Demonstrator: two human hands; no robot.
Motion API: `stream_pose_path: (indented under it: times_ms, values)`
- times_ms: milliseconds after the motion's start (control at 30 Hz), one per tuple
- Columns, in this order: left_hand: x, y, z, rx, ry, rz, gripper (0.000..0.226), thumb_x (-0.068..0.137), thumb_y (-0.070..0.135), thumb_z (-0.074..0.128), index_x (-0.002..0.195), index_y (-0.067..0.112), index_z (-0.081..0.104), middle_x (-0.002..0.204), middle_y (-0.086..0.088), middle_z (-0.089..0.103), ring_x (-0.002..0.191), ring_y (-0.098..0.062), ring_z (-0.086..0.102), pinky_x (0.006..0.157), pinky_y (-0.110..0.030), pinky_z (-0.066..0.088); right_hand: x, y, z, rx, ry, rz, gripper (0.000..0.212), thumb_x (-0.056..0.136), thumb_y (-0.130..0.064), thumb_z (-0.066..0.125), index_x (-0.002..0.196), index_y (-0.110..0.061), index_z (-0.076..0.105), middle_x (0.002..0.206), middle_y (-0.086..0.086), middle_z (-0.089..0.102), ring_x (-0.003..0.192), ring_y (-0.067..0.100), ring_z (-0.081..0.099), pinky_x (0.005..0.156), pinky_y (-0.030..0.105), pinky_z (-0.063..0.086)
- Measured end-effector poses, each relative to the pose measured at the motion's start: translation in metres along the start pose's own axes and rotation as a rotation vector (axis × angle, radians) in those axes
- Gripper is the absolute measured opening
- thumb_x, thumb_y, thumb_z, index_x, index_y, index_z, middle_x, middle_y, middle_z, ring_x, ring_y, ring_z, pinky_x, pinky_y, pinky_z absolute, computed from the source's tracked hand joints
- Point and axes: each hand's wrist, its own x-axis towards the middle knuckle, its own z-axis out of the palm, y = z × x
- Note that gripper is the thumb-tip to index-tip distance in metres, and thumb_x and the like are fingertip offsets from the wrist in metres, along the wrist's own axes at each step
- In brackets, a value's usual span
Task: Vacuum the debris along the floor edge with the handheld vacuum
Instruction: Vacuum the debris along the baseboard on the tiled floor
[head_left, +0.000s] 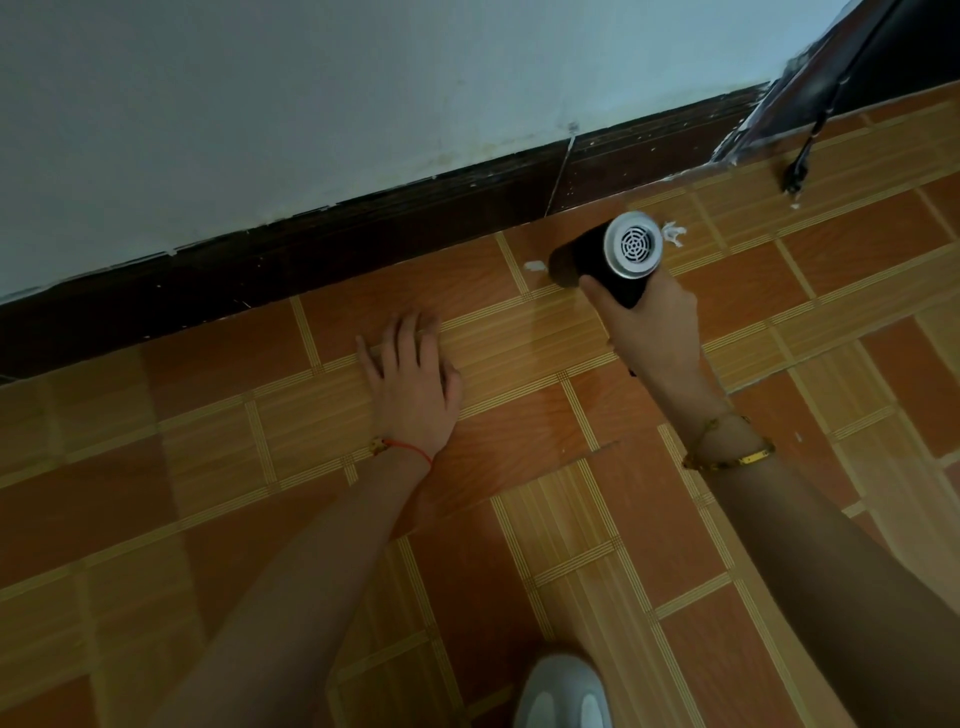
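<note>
Orange-and-tan patterned vinyl flooring meets a dark wooden baseboard under a pale wall. At two o'clock the right hand wraps its fingers around a black cylindrical handheld vacuum whose white grilled end faces the camera; its nozzle is hidden. White debris lies just beside it toward nine o'clock, and more toward three. The left hand presses flat, fingers slightly spread. A white shoe is cut off at six o'clock.

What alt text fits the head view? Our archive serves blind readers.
A right hand aims a black handheld vacuum at a white scrap on orange floor tiles near the dark baseboard. The left hand rests flat on the floor.
</note>
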Motion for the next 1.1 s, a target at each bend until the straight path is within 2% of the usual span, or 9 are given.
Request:
stream_pose_path:
  times_ms: [133,233,400,567,667,800,900,967,1100]
  values:
    - [0.000,0.000,-0.001,0.010,-0.002,0.001,0.051,0.095,0.032,0.042,0.144,0.015,0.045,0.150,-0.011,0.043,0.142,-0.031,0.033,0.119,-0.064,0.013,-0.007,-0.003,0.005,-0.011,-0.057,-0.051,0.056,0.083,-0.049,0.068,0.125,-0.014,0.056,0.107,0.002,0.070,0.093,0.019,0.067,0.074,0.033,0.053]
    - [0.001,0.000,-0.002,0.009,-0.012,0.004,0.051,0.096,0.032,0.041,0.144,0.015,0.044,0.151,-0.010,0.042,0.143,-0.031,0.032,0.119,-0.064,0.012,-0.010,-0.006,0.011,-0.018,-0.080,-0.068,0.057,0.083,-0.051,0.067,0.126,-0.016,0.055,0.108,0.000,0.070,0.096,0.018,0.066,0.071,0.028,0.048]
    - [0.000,-0.001,-0.001,0.001,-0.005,0.012,0.052,0.096,0.032,0.041,0.144,0.015,0.044,0.151,-0.010,0.041,0.144,-0.030,0.031,0.119,-0.064,0.012,-0.001,-0.016,0.012,-0.004,0.010,-0.079,0.059,0.083,-0.051,0.067,0.128,-0.016,0.055,0.109,0.000,0.070,0.097,0.018,0.066,0.072,0.029,0.051]
    - [0.001,-0.001,-0.002,0.003,-0.013,0.006,0.054,0.095,0.034,0.040,0.145,0.016,0.042,0.153,-0.010,0.040,0.144,-0.030,0.031,0.119,-0.064,0.012,0.012,-0.023,0.022,-0.001,-0.067,-0.127,0.058,0.083,-0.049,0.068,0.129,-0.016,0.054,0.114,-0.001,0.069,0.102,0.015,0.064,0.068,0.013,0.039]
    - [0.000,-0.002,-0.001,0.022,-0.005,0.012,0.053,0.095,0.034,0.041,0.145,0.016,0.043,0.153,-0.009,0.041,0.144,-0.030,0.032,0.118,-0.064,0.014,0.015,-0.027,0.033,0.017,-0.092,-0.145,0.060,0.083,-0.050,0.067,0.131,-0.017,0.053,0.115,-0.002,0.069,0.104,0.015,0.064,0.075,0.020,0.044]
    - [0.001,-0.001,-0.001,0.026,-0.005,0.009,0.054,0.094,0.034,0.041,0.145,0.016,0.043,0.153,-0.009,0.041,0.144,-0.030,0.032,0.118,-0.064,0.014,0.019,-0.038,0.042,0.037,-0.086,-0.161,0.063,0.084,-0.048,0.068,0.135,-0.017,0.050,0.121,-0.002,0.067,0.108,0.015,0.063,0.080,0.020,0.047]
    - [0.001,-0.001,-0.001,0.025,0.000,0.014,0.054,0.094,0.034,0.042,0.145,0.016,0.043,0.152,-0.009,0.042,0.144,-0.030,0.032,0.118,-0.064,0.014,0.021,-0.046,0.049,0.036,-0.086,-0.188,0.065,0.083,-0.050,0.067,0.136,-0.016,0.049,0.122,0.000,0.067,0.110,0.019,0.063,0.086,0.032,0.053]
    - [0.001,-0.002,-0.001,0.019,0.015,0.016,0.054,0.094,0.034,0.043,0.144,0.015,0.045,0.151,-0.009,0.043,0.143,-0.031,0.034,0.117,-0.065,0.015,0.021,-0.049,0.052,0.017,-0.092,-0.202,0.065,0.083,-0.052,0.066,0.135,-0.016,0.049,0.121,0.001,0.068,0.108,0.022,0.064,0.084,0.038,0.054]
    - [0.001,-0.001,-0.001,0.013,0.027,0.018,0.052,0.094,0.033,0.044,0.143,0.014,0.047,0.149,-0.009,0.045,0.141,-0.030,0.036,0.118,-0.064,0.014,0.021,-0.045,0.050,0.008,-0.069,-0.186,0.066,0.083,-0.050,0.067,0.137,-0.016,0.048,0.119,0.000,0.068,0.106,0.020,0.064,0.083,0.036,0.054]
